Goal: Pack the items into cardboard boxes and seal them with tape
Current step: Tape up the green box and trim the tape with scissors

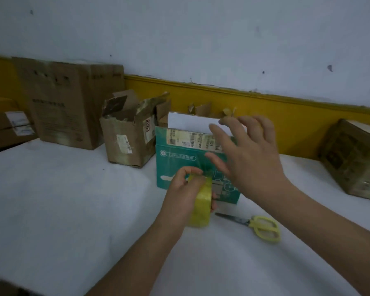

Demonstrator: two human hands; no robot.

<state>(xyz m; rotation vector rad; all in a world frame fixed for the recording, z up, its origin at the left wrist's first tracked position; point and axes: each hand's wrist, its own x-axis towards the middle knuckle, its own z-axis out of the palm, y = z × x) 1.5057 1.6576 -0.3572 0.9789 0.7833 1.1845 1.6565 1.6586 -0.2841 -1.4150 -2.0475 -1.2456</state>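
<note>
Your left hand [183, 190] grips a glossy yellow tape roll [201, 210], fingers curled round its rim, close against the printed front of the teal cardboard box [175, 167]. Your right hand [250, 159] is spread open with straight fingers, holding nothing, before the box's labelled upper edge. The box stands upright on the white surface [62, 199]. Yellow-handled scissors [263, 227] lie near it. A torn brown carton [128, 139] stands behind.

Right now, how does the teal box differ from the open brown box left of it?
The teal box is printed teal and white; the brown box is plain cardboard. The teal box's raised flap is clean-edged; the brown box's flaps are torn and crumpled. The teal box stands nearer, the brown box farther back. Both stand open, with labels.
</note>
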